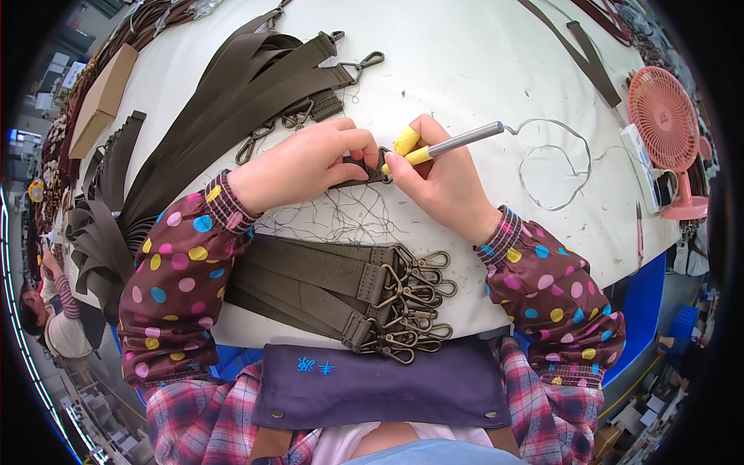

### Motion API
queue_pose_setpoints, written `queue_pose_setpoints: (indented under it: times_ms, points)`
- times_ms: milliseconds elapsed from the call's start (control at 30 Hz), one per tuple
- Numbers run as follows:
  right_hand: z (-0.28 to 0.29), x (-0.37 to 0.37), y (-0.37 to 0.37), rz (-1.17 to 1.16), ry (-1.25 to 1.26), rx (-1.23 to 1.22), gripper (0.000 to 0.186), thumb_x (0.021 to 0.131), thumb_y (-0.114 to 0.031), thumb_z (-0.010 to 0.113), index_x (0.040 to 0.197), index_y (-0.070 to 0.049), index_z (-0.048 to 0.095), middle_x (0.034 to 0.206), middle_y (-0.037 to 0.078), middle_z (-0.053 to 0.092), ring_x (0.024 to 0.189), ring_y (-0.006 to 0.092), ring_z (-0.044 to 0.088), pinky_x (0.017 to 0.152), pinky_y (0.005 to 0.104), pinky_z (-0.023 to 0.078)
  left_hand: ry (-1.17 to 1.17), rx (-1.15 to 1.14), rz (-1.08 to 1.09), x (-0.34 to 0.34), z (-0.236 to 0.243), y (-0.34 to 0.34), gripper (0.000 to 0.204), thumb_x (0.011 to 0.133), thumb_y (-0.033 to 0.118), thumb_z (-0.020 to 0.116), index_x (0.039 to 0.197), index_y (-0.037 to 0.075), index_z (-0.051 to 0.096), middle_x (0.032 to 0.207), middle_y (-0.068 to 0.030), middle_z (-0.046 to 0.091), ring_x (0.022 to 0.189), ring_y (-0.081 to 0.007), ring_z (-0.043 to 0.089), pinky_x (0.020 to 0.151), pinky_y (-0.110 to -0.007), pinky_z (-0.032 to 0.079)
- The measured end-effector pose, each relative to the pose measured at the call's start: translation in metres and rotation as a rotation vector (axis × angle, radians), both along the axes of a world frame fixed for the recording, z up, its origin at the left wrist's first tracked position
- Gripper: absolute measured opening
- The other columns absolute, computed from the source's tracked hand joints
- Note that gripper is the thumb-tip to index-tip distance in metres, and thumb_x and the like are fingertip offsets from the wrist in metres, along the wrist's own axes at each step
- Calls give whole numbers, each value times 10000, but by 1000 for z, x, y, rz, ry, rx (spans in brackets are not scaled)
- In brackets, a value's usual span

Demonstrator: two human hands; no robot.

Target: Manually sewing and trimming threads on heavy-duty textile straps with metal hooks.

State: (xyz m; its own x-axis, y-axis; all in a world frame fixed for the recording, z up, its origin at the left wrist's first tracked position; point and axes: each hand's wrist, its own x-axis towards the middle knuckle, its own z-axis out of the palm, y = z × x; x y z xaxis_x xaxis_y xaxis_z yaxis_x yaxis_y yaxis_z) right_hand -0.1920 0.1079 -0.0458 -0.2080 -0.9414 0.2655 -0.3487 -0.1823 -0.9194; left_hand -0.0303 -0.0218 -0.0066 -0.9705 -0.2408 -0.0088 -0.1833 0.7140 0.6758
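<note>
The left hand's (311, 160) grip pinches a dark strap end (355, 173) above the white bench (465, 62), left of the right hand (449, 186), whose grip encloses a corded pen-like tool (471, 138). Best brace the strap firmly and guide the tip lightly, clear of fingertips.

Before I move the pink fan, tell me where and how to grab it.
Probably by the stem of the pink fan, from the right: it is narrow between the wide round grille and flat base, and a white power strip crowds the left.
</note>
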Motion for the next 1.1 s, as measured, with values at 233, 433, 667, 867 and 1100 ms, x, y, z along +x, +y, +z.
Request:
queue_pose_setpoints:
  times_ms: [233,433,667,867,1100]
  points:
    - [1,-2,0,10,28,27,196,822,-114,645,846,-23,473,658,75,585,551,130,577,506,262,451,-137,62,-87,-10,-1,-12,83,859,124,629,881,73,568,888,-83,532,809,-232,553,729,-329,457]
    - [0,-4,1,4,24,31,201,815,-115,648,840,-19,473,646,87,584,542,151,583,502,273,454,-90,40,-56,-12,-5,-7,71,868,127,614,889,78,567,896,-80,532,834,-234,549,737,-330,454]
    - [0,-1,-1,5,59,29,202,812,-116,650,840,-19,475,648,94,585,548,165,589,509,279,459,-68,36,-43,-6,-8,-8,67,868,121,612,888,78,565,899,-80,530,825,-234,548,733,-329,455]
    - [-2,0,-1,7,59,28,201,816,-115,650,844,-20,475,646,88,579,541,156,576,505,275,451,-14,16,-57,-6,-8,-9,87,890,125,595,908,60,541,844,-65,535,760,-184,551,679,-303,467]
    - [-2,1,0,3,-43,-37,198,846,-105,646,852,-21,466,661,48,567,543,78,524,488,235,423,-185,444,183,0,-4,-1,111,956,148,526,927,46,491,743,-13,509,569,-54,494,500,-205,440]
